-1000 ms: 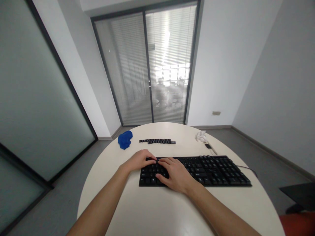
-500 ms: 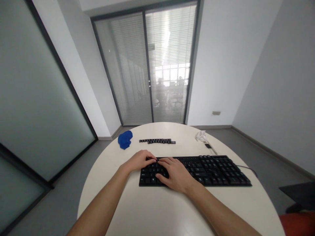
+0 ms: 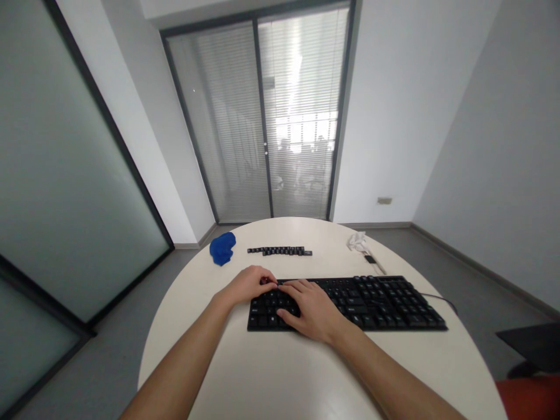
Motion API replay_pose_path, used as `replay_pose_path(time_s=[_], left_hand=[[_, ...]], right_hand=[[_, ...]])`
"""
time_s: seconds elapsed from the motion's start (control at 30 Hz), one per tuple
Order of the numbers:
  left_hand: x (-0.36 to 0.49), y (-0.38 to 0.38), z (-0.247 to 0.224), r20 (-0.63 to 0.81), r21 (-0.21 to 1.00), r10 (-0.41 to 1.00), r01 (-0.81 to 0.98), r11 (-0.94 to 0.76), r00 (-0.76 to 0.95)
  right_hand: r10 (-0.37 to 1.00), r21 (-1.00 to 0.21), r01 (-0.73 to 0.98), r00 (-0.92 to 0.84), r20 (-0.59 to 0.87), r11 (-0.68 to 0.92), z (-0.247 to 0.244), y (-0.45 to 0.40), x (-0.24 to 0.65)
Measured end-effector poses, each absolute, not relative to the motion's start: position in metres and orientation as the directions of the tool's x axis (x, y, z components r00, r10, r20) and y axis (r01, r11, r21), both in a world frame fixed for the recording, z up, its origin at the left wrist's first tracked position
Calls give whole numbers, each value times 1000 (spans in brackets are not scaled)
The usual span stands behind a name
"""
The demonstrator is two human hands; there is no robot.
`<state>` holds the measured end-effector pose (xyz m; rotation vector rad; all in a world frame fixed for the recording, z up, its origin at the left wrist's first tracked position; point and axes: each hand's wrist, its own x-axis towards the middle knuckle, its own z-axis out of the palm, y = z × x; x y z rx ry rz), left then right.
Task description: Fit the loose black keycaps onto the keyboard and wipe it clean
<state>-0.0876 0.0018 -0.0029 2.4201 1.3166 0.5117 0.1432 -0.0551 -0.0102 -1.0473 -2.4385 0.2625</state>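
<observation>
A black keyboard [image 3: 385,306] lies on the round cream table [image 3: 262,373]. Over its upper left corner is my left hand [image 3: 250,284], thumb and forefinger brought together at the keys; whatever is between them is too small to make out. My right hand [image 3: 310,308] rests over the left part of the keyboard, its fingertips close to my left fingertips and its thumb apart on the lower keys. Behind the keyboard, loose black keycaps [image 3: 283,251] lie in two rows.
A crumpled blue cloth [image 3: 222,248] lies at the back left of the table. At the back right are a crumpled white item [image 3: 357,241] and a thin light stick [image 3: 377,265] with a black band. The keyboard's cable [image 3: 440,298] runs off the right edge.
My left thumb and forefinger have shifted very slightly, and the right fingertips have edged a little to the left. Everything else lies as before.
</observation>
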Motion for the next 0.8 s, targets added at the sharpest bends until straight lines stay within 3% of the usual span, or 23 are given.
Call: replay_pose_path(time_s=[0.47, 0.67, 0.8], left_hand=[[-84, -4, 6, 163, 371, 823, 739, -562, 544], [-86, -2, 2, 130, 463, 843, 720, -517, 522], [-90, 3, -4, 176, 573, 807, 608, -549, 563]], right_hand=[[725, -344, 639, -604, 331, 688, -9, -56, 143], [729, -340, 645, -603, 324, 685, -9, -55, 142], [727, -330, 648, -604, 326, 686, -10, -55, 143]])
